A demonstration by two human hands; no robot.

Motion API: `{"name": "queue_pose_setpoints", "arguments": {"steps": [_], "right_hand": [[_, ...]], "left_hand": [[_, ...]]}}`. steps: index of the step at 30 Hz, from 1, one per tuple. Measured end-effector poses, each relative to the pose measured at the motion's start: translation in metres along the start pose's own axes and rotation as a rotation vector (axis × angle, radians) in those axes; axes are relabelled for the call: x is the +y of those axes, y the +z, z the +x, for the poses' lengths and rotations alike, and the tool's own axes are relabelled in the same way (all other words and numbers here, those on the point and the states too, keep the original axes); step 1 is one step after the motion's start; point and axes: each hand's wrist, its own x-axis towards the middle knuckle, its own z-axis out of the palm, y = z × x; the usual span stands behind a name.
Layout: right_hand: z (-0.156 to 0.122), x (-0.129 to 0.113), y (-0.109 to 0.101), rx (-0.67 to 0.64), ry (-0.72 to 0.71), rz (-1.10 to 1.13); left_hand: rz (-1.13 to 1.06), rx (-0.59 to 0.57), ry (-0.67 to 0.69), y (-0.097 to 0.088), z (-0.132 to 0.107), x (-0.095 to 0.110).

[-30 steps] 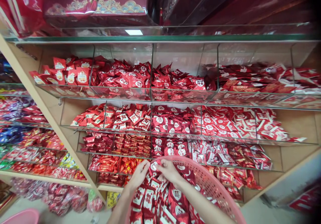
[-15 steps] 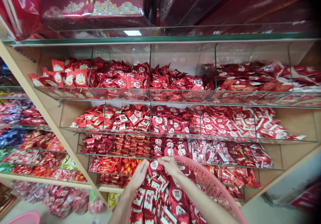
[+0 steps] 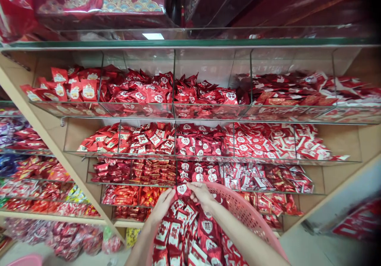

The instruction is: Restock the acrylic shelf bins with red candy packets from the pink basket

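A pink plastic basket [image 3: 248, 214] at the bottom centre is heaped with red foil snack packets [image 3: 184, 234]. My left hand [image 3: 162, 206] and my right hand [image 3: 202, 194] are both pinched on one red packet with a white heart mark [image 3: 182, 189], held up at the far rim of the basket. It hangs just in front of a glass shelf bin of similar red packets [image 3: 198, 172]. My forearms reach in from the bottom edge.
Tiered glass shelf bins [image 3: 178, 113] full of red wrapped sweets fill the wall ahead. Dark red gift boxes [image 3: 101, 4] stand on the top shelf. A second shelf unit [image 3: 32, 170] with mixed coloured sweets is at left, bagged sweets [image 3: 71, 238] below it.
Both hands have lifted the packet slightly up and forward toward the shelf. The view has shifted a little to the right.
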Motion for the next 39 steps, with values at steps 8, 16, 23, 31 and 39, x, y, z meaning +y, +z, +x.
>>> {"name": "queue_pose_setpoints", "arguments": {"steps": [8,16,23,31,39], "right_hand": [[0.005,0.001,0.001,0.016,0.020,0.054],[-0.031,-0.039,-0.082,0.131,-0.285,-0.173],[-0.076,-0.009,-0.144,0.145,-0.125,-0.462],[-0.094,0.013,-0.158,0.207,-0.032,-0.715],[-0.084,0.037,-0.155,0.263,-0.037,-0.756]], "left_hand": [[0.064,-0.094,0.164,0.001,-0.001,0.004],[0.082,-0.052,0.080,0.001,-0.011,0.018],[0.096,-0.080,0.118,0.004,-0.014,0.025],[0.096,-0.076,0.119,0.005,-0.013,0.022],[0.067,-0.084,0.131,0.005,-0.011,0.011]]}}
